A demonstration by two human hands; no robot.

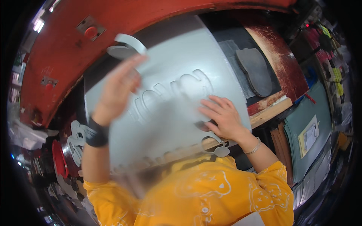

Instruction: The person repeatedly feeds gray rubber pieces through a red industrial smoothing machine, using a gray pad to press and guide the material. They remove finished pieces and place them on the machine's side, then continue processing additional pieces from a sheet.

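A large light-grey sheet (166, 128) lies on the work surface before me, with several curved outlines cut into its middle and rounded notches along its near edge. Blurred by motion, my left hand (120, 88) is raised over the sheet's left part, fingers stretched out, nothing visible in them. Just beyond its fingertips is a pale curved band (132, 40) around a grey rounded shape. My right hand (223, 117) rests on the right part of the sheet, fingers spread, beside a dark opening. Below it, a grey rounded offcut (221, 151) hangs at the near edge.
A red machine body (109, 17) with a red push button (91, 32) spans the far left side. Right of the sheet, a grey sole-shaped piece (254, 71) lies on a dark board. Pale offcuts (77, 139) are heaped at left; green sheets (307, 124) stand at right.
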